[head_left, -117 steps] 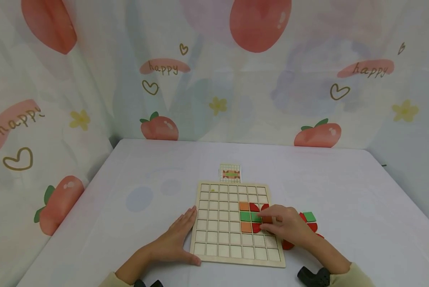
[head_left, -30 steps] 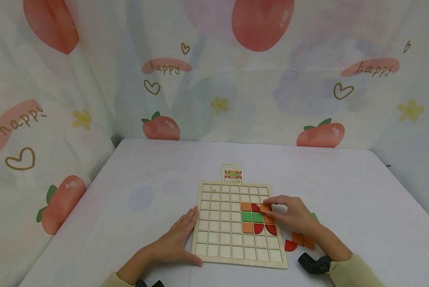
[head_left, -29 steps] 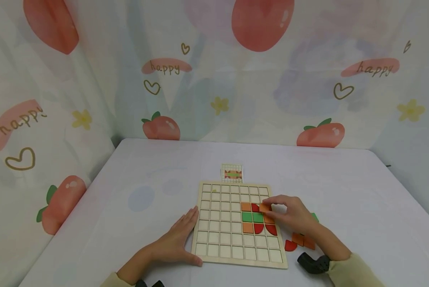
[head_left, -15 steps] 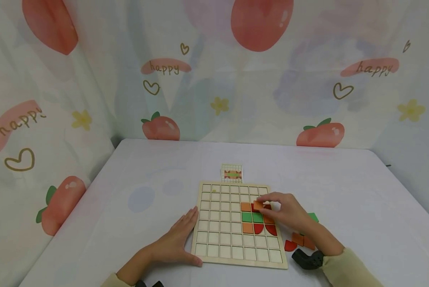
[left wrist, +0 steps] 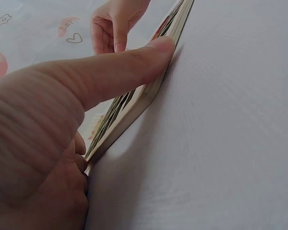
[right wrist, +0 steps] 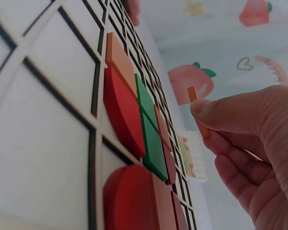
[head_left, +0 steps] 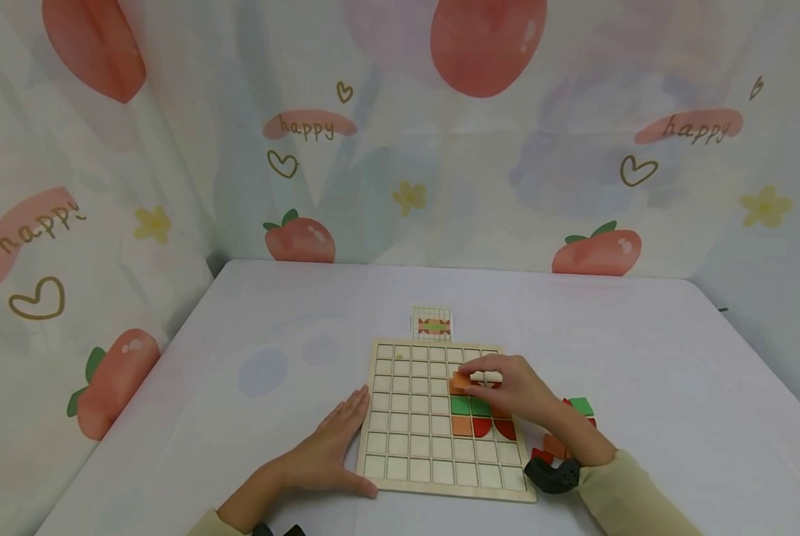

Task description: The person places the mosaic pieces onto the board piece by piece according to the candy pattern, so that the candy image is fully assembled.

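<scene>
My right hand [head_left: 510,383] pinches a square orange tile [head_left: 461,383] between thumb and fingertips, over the middle right of the wooden grid board [head_left: 406,447]. The right wrist view has this orange tile [right wrist: 192,93] raised off the board, seen edge-on. Below it in the head view lie two green tiles [head_left: 469,406], another orange tile [head_left: 462,426] and red rounded tiles [head_left: 481,427], set in grid cells. The right hand partly hides the upper coloured row. My left hand [head_left: 322,450] rests along the board's left side, its thumb [left wrist: 134,67] touching the near edge.
A small pattern card [head_left: 433,326] lies just beyond the board. To the right, loose tiles include a green one [head_left: 580,406] and an orange one [head_left: 555,447], partly behind the right forearm. A printed curtain [head_left: 466,186] stands behind the white table [head_left: 292,298].
Carrying the orange tile, my right hand has travelled left across the board from the right-hand column. Loose tiles at the right are now covered differently by the forearm. The left hand stays put.
</scene>
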`<move>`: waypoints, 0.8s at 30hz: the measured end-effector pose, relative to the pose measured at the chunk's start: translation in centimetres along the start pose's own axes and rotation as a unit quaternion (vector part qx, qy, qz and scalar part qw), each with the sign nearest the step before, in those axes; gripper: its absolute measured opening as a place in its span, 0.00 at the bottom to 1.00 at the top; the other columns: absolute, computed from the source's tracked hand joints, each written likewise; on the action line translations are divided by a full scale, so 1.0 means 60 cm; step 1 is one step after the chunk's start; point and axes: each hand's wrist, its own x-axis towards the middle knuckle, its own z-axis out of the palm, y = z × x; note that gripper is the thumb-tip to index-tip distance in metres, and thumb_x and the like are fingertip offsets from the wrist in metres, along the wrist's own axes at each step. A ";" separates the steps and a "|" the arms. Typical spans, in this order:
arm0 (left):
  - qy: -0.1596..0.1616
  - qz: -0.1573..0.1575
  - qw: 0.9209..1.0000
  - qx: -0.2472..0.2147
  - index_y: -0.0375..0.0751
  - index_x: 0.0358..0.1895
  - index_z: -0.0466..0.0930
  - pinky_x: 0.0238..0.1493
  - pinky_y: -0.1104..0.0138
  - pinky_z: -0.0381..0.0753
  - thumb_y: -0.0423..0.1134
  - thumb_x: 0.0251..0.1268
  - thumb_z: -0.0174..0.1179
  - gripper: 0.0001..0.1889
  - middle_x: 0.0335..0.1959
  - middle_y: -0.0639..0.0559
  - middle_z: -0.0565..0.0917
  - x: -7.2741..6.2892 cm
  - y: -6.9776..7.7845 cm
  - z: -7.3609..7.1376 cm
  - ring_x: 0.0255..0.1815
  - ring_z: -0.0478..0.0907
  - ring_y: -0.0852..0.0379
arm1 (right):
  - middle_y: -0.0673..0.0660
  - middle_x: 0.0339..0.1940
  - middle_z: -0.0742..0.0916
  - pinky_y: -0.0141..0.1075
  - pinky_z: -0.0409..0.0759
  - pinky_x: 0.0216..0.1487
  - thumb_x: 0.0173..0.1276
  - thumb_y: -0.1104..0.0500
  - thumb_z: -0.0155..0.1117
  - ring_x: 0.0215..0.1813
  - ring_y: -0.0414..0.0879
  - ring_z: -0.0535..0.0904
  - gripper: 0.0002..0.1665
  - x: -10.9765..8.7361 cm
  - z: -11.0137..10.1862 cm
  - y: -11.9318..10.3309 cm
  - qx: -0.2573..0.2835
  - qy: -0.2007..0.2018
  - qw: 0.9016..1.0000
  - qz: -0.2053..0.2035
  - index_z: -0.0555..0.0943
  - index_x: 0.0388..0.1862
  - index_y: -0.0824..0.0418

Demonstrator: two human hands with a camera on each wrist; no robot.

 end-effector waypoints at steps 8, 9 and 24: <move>0.001 0.002 1.000 0.008 0.38 0.73 0.34 0.69 0.54 0.38 0.68 0.36 0.66 0.67 0.74 0.49 0.36 0.001 -0.001 0.000 0.72 0.33 0.55 | 0.52 0.39 0.86 0.45 0.80 0.41 0.53 0.62 0.71 0.42 0.45 0.81 0.17 0.015 0.011 0.001 0.009 -0.004 1.000 0.016 0.83 0.44 0.64; 0.001 0.001 1.000 0.008 0.38 0.73 0.33 0.69 0.54 0.38 0.68 0.36 0.66 0.67 0.74 0.49 0.36 0.001 -0.001 0.000 0.72 0.33 0.55 | 0.53 0.39 0.86 0.45 0.80 0.41 0.54 0.62 0.71 0.42 0.46 0.81 0.17 0.017 0.013 0.001 0.010 -0.005 1.000 0.016 0.83 0.44 0.64; 0.003 0.003 1.000 0.003 0.37 0.72 0.34 0.69 0.54 0.38 0.67 0.36 0.67 0.67 0.74 0.47 0.37 0.001 -0.004 0.003 0.72 0.33 0.54 | 0.55 0.40 0.85 0.41 0.80 0.42 0.57 0.61 0.69 0.43 0.47 0.80 0.16 0.031 0.034 0.003 0.030 -0.039 0.998 0.036 0.82 0.45 0.65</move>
